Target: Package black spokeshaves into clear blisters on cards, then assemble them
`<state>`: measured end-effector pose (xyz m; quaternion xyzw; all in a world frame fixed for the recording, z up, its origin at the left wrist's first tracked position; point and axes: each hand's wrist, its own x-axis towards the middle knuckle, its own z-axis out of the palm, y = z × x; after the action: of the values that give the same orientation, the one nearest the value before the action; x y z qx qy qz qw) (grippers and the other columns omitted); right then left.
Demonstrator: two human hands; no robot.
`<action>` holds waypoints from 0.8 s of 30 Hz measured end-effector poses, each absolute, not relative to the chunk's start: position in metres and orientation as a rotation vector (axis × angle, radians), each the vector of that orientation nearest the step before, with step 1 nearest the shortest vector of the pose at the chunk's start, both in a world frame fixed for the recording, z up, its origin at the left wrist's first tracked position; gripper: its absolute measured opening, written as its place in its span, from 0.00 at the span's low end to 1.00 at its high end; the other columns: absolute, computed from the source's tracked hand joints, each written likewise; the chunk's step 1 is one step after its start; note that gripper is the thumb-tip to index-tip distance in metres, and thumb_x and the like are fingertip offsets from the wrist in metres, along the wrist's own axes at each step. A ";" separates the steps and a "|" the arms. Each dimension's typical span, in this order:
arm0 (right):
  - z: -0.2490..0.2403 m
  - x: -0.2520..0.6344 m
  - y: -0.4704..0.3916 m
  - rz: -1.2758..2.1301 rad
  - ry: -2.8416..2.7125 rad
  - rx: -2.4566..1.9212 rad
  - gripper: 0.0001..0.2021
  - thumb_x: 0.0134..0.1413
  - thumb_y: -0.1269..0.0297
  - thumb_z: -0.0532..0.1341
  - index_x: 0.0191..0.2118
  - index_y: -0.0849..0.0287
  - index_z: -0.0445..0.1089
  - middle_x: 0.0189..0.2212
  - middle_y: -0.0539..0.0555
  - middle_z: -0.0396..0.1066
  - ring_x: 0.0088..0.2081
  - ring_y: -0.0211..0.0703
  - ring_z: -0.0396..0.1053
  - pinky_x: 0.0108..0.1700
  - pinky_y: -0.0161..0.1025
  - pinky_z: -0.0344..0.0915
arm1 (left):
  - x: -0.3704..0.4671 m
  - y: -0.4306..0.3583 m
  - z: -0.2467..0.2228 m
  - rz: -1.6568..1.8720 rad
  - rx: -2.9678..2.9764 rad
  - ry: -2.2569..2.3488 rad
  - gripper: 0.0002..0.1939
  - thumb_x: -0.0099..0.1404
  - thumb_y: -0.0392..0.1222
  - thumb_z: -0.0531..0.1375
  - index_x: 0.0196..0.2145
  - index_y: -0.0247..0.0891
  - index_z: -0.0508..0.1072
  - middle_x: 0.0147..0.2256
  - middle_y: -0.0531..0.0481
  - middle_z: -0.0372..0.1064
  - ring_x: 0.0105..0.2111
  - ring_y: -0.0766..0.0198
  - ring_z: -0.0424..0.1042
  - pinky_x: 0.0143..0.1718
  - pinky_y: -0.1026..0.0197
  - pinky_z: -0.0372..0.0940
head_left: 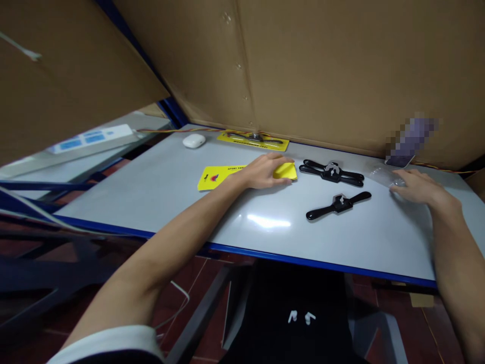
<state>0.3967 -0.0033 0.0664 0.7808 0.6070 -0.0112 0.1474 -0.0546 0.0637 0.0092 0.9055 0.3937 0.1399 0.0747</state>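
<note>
Between forearms, the front tabletop allows passage (black tools obstruct behind).

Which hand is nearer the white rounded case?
Left. The left hand, on the yellow printed card, is right of the case; the right hand, at the thin clear plastic, is much farther right.

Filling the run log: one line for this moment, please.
left hand on yellow card | right hand touching clear plastic | black tools on table between hands | white case back left
</note>
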 end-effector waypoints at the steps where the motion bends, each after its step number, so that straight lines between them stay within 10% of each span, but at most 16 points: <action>1: 0.065 0.397 -0.003 -0.031 1.754 2.252 0.34 0.68 0.49 0.53 0.75 0.54 0.56 0.73 0.66 0.57 0.69 0.71 0.60 0.62 0.64 0.66 | -0.054 0.064 0.009 0.427 2.723 1.174 0.39 0.69 0.67 0.58 0.68 0.38 0.67 0.62 0.34 0.68 0.61 0.41 0.69 0.63 0.41 0.64; 7: 0.067 0.380 -0.007 0.181 2.356 2.150 0.26 0.64 0.57 0.56 0.64 0.60 0.69 0.65 0.69 0.66 0.64 0.67 0.65 0.62 0.60 0.65 | -0.052 0.065 0.007 0.448 2.735 1.147 0.41 0.71 0.71 0.53 0.69 0.38 0.66 0.63 0.34 0.67 0.63 0.41 0.67 0.65 0.42 0.62; 11: 0.069 0.362 -0.014 -0.342 2.695 1.791 0.21 0.57 0.52 0.62 0.55 0.52 0.75 0.52 0.59 0.77 0.49 0.57 0.75 0.52 0.52 0.71 | -0.052 0.066 0.004 0.446 2.735 1.126 0.41 0.72 0.71 0.52 0.69 0.38 0.66 0.65 0.35 0.65 0.64 0.41 0.65 0.66 0.41 0.61; 24: 0.049 0.336 -0.009 -0.666 2.762 1.605 0.15 0.59 0.47 0.63 0.39 0.53 0.75 0.34 0.54 0.73 0.34 0.47 0.69 0.37 0.44 0.65 | -0.049 0.073 -0.002 0.390 2.738 1.097 0.35 0.72 0.63 0.54 0.67 0.39 0.70 0.62 0.35 0.69 0.61 0.40 0.65 0.65 0.39 0.57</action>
<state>0.3358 -0.0088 0.0495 0.4909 0.8449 -0.2036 -0.0608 -0.0485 0.0731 -0.0016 0.9171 0.3674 0.1308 0.0830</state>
